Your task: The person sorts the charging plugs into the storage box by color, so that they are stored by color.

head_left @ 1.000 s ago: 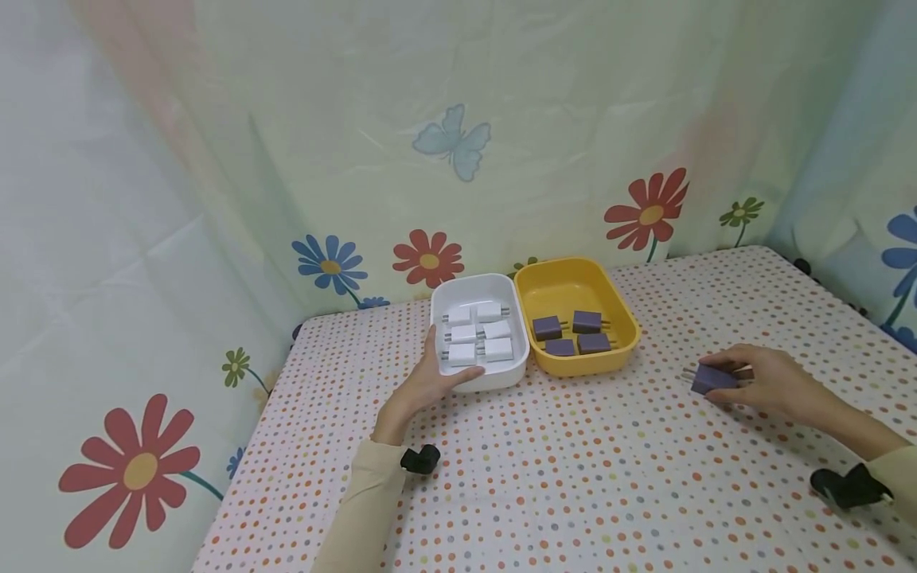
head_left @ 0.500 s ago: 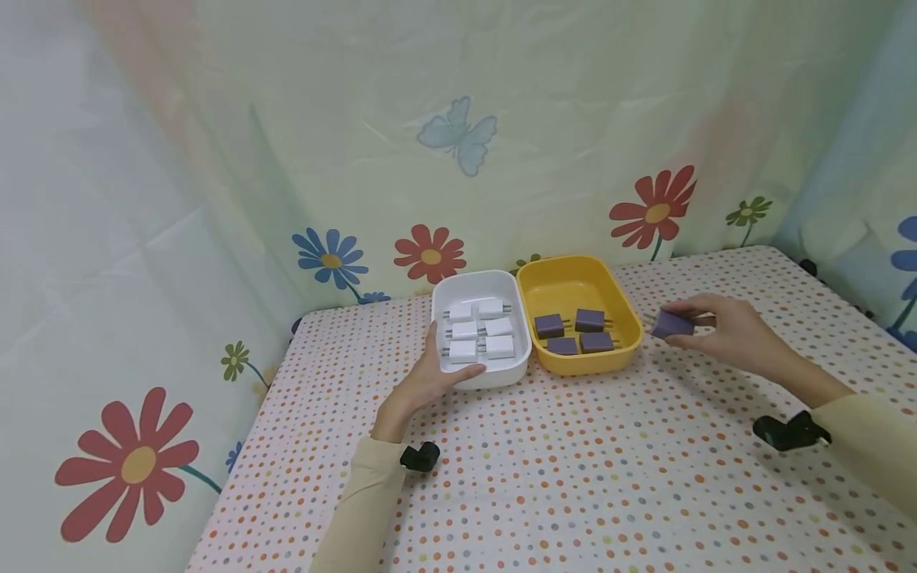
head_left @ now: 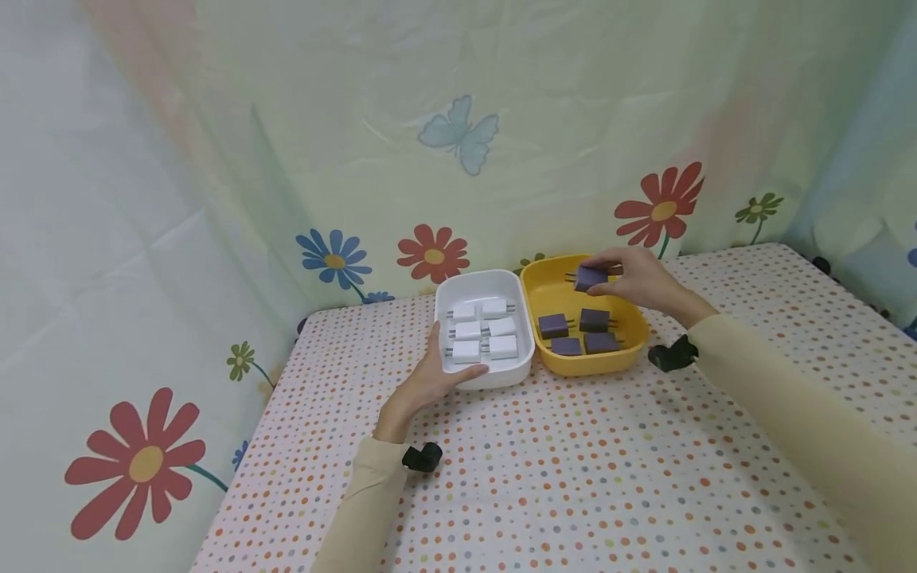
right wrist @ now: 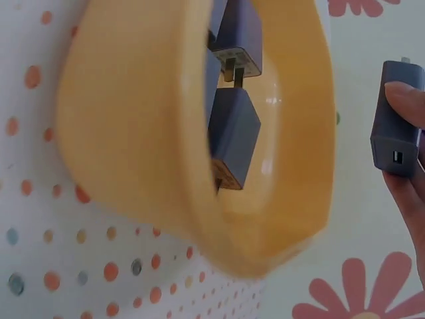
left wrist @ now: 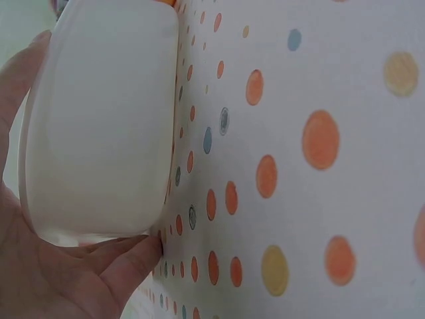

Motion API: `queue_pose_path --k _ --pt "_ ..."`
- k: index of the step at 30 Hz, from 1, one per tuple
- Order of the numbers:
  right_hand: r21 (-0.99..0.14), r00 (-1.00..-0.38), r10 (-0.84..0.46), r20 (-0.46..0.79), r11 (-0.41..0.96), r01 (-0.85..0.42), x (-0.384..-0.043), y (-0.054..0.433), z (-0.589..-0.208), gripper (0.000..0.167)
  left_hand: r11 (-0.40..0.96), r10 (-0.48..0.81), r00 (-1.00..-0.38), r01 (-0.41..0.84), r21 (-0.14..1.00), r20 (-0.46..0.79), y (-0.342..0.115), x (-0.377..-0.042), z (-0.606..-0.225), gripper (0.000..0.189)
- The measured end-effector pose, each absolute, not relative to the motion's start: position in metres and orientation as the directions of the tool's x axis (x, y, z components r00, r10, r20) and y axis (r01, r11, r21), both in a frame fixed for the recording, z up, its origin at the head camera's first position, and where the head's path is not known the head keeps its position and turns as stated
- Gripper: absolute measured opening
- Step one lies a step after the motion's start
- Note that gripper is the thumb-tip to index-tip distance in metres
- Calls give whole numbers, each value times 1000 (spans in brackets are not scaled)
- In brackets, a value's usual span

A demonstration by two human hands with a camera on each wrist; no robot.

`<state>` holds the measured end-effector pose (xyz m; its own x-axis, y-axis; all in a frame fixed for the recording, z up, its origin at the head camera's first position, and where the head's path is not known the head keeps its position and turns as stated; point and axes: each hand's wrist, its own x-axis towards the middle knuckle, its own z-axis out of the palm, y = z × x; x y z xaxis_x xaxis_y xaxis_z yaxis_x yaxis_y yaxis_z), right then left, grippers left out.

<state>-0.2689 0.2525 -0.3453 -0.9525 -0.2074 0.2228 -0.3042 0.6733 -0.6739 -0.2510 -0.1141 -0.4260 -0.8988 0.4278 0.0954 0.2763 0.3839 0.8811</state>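
My right hand (head_left: 639,278) pinches a dark purple USB charger plug (head_left: 591,278) between thumb and fingers, above the far part of a yellow container (head_left: 596,365). Its prongs point left in the head view; in the right wrist view the plug (right wrist: 393,123) shows a small USB port. Several purple plugs (head_left: 595,320) lie in the near half of the yellow container. My left hand (head_left: 423,383) holds the near left corner of a white container (head_left: 501,382), thumb along the front and fingers at the left side. Several white plugs (head_left: 466,351) lie inside it, in two columns.
Both containers stand side by side near the back of a table covered with a dotted cloth (head_left: 530,477). A flower-printed curtain (head_left: 559,143) hangs right behind them. Black straps (head_left: 423,458) with wrist cameras sit on both wrists.
My right hand has carried the purple plug leftward from the table on the right to above the yellow container. My left hand has stayed on the white container.
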Motion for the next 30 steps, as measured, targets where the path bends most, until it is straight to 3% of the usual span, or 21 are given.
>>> queue_pose_path --k 14,30 --pt "-565 -947 -306 93 767 -303 -321 242 -349 39 366 433 -896 272 890 96 -115 -254 -426 116" --pt "-477 -928 -359 96 802 -359 -348 221 -378 36 368 435 -894 286 885 108 -116 -256 -427 114"
